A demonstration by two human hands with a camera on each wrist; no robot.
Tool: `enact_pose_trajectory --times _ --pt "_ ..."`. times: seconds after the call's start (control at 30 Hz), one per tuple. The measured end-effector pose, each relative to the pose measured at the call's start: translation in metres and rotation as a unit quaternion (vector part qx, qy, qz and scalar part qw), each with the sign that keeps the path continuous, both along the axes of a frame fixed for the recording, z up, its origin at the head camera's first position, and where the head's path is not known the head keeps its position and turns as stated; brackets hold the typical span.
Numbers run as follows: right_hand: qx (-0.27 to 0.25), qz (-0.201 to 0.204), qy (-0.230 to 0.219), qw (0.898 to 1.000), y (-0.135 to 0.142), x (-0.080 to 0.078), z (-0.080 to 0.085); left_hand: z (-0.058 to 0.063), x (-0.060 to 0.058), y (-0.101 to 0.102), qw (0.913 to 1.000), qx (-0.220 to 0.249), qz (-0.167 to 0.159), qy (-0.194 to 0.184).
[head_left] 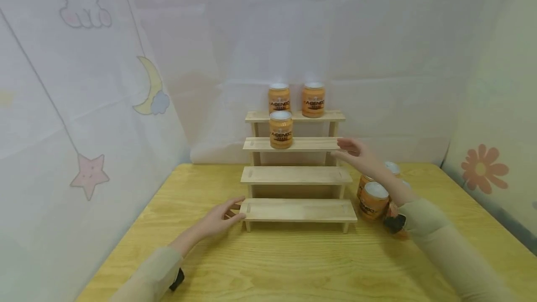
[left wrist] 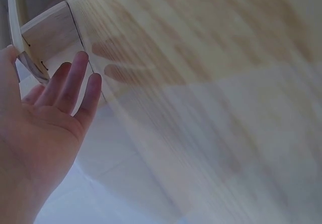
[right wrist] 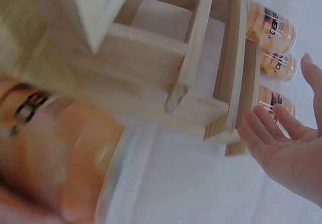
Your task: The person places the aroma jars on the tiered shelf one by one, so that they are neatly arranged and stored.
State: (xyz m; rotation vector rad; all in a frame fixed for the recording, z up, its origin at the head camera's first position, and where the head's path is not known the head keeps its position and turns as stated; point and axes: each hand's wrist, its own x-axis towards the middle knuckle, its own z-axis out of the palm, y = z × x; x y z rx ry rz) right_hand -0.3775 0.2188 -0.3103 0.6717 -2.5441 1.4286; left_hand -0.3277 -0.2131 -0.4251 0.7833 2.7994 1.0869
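A four-tier wooden stand (head_left: 295, 176) is in the middle of the head view. Two orange jars with white lids, a left one (head_left: 278, 101) and a right one (head_left: 313, 101), stand upright on its top tier. One more jar (head_left: 280, 133) stands left of centre on the tier below. My left hand (head_left: 218, 219) is at the left end of the lowest tier, thumb at the board's edge, fingers loosely extended in the left wrist view. My right hand (head_left: 369, 162) reaches to the right end of the second tier from the top, fingers spread and holding nothing.
Several more orange jars (head_left: 375, 203) are grouped on the yellow wood-grain table (head_left: 289, 264) right of the stand, partly hidden under my right forearm. A pale cloth backdrop (head_left: 377, 45) with printed pictures rises behind and beside the table.
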Motion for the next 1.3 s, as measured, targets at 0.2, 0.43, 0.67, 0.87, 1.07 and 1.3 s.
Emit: enact_pose_trajectory --times 0.2,0.43,0.67,0.87,1.07,1.3 --pt "0.049 -0.023 -0.002 0.999 0.031 0.026 -0.009 0.001 -0.001 -0.001 0.9998 0.007 -0.005 -0.016" --pt "0.075 -0.020 0.023 0.997 0.056 0.039 -0.031 -0.001 0.000 -0.002 0.9998 0.011 -0.001 -0.015" --pt "0.104 -0.023 0.022 0.994 0.076 0.054 -0.042 -0.001 -0.002 -0.001 0.9997 0.013 0.000 -0.021" --pt "0.139 -0.029 0.039 0.989 0.093 0.065 -0.044 -0.002 -0.003 -0.001 0.9996 0.010 0.008 -0.023" --pt "0.147 -0.025 0.031 0.988 0.109 0.077 -0.049 -0.003 -0.003 -0.003 0.9997 0.011 0.007 -0.021" --pt "0.148 -0.049 0.003 0.988 0.127 0.088 -0.058 -0.003 -0.003 -0.003 0.9998 0.009 0.003 -0.016"
